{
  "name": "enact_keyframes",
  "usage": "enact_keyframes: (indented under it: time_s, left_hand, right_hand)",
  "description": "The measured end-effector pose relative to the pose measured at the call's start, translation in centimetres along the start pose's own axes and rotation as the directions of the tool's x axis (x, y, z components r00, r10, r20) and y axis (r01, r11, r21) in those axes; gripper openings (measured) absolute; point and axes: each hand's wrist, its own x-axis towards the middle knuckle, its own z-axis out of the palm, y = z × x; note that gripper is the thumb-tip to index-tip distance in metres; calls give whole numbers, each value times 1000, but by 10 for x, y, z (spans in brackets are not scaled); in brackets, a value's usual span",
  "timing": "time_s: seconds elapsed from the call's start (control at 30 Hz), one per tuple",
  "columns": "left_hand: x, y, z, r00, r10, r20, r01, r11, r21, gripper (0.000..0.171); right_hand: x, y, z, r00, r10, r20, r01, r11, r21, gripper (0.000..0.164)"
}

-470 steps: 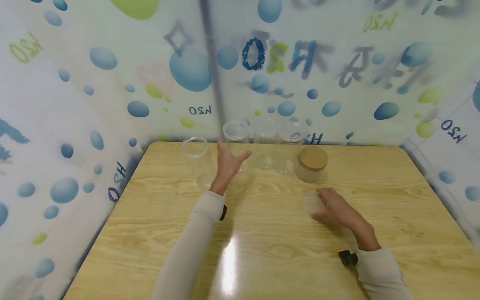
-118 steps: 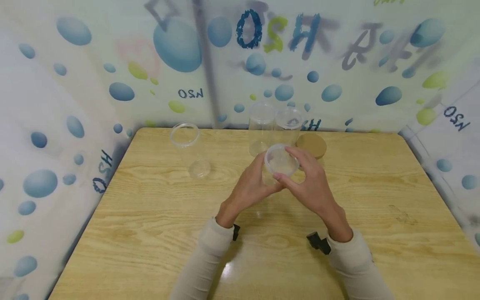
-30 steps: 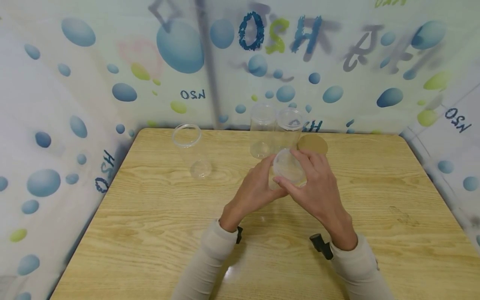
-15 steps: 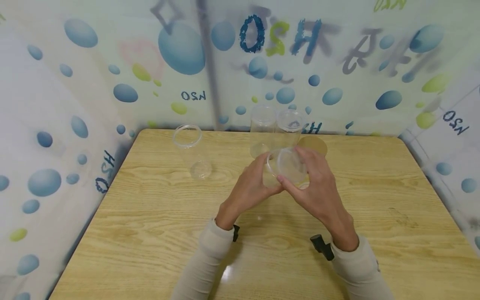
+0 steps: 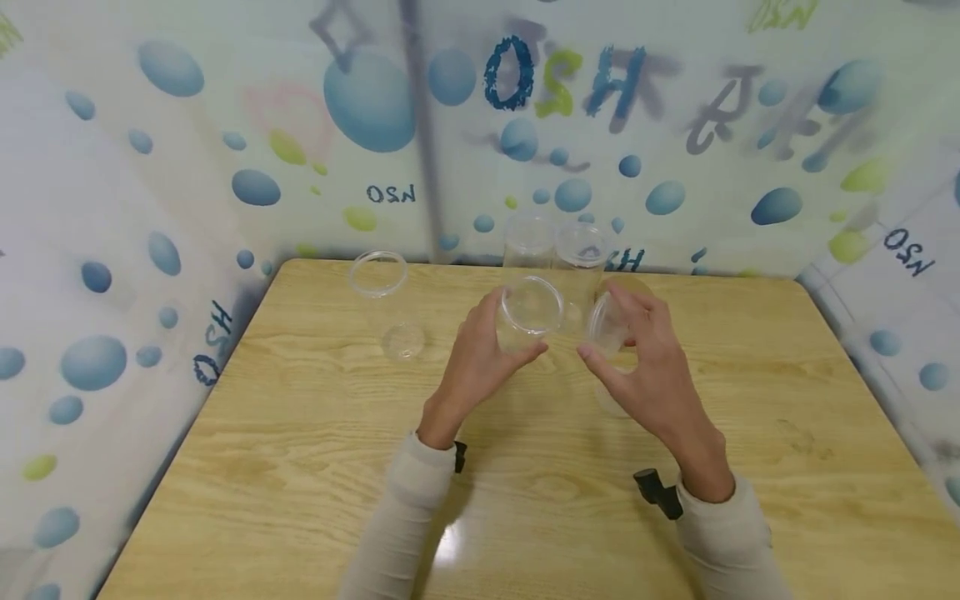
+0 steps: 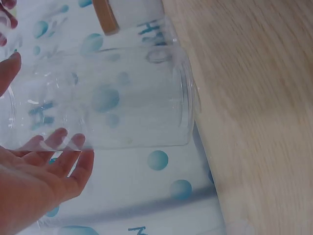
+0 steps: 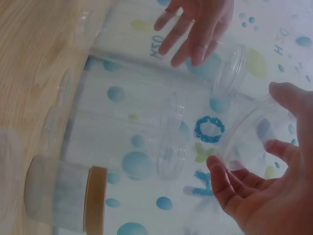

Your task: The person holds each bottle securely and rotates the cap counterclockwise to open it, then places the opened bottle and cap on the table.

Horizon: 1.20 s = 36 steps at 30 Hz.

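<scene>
Walls (image 5: 480,167) printed with blue and green drops are set behind a wood-grain surface (image 5: 540,517). From the head, a clear jar (image 5: 516,335) is gripped by the left hand (image 5: 474,350) above the surface; to its right, apart from it, a clear lid (image 5: 606,325) is held tipped by the right hand (image 5: 656,371). Another clear jar (image 5: 390,310) is placed at far left, and two more (image 5: 528,250) (image 5: 579,265) are stood close together at the far side. From the left wrist, the gripped jar is seen between thumb and curled fingers. From the right wrist, the lid is pinched by thumb and fingertips; a brown-lidded jar (image 7: 61,195) is stood upright on the surface.
</scene>
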Motion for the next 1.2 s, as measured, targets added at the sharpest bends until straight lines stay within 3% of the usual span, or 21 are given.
enact_keyframes:
  time_s: [0.2, 0.37, 0.53, 0.73, 0.9, 1.2]
  left_hand:
    - [10, -7, -12, 994, -57, -96, 51, 997, -58, 85]
    - [18, -16, -19, 980, -76, -185, 73, 997, -24, 89]
    - [26, -27, -23, 972, -108, -210, 116, 993, 26, 91]
    - [31, -35, -26, 958, -185, -220, 195, 981, 24, 92]
    - [35, -39, -25, 948, -223, -228, 230, 973, 3, 90]
    - [43, -49, -21, 908, -326, -263, 332, 943, -26, 90]
  right_hand:
    - [-7, 7, -13, 997, 66, 34, -67, 998, 6, 81]
    - [-15, 18, -21, 986, 155, 55, -154, 988, -24, 80]
    - [-23, 31, -30, 965, 243, 98, -240, 970, -42, 78]
    - [-35, 50, -37, 936, 314, 162, -303, 949, -86, 76]
    - [-46, 70, -42, 901, 382, 206, -368, 924, -104, 73]
    - [-65, 99, -44, 811, 525, 257, -508, 851, -136, 77]
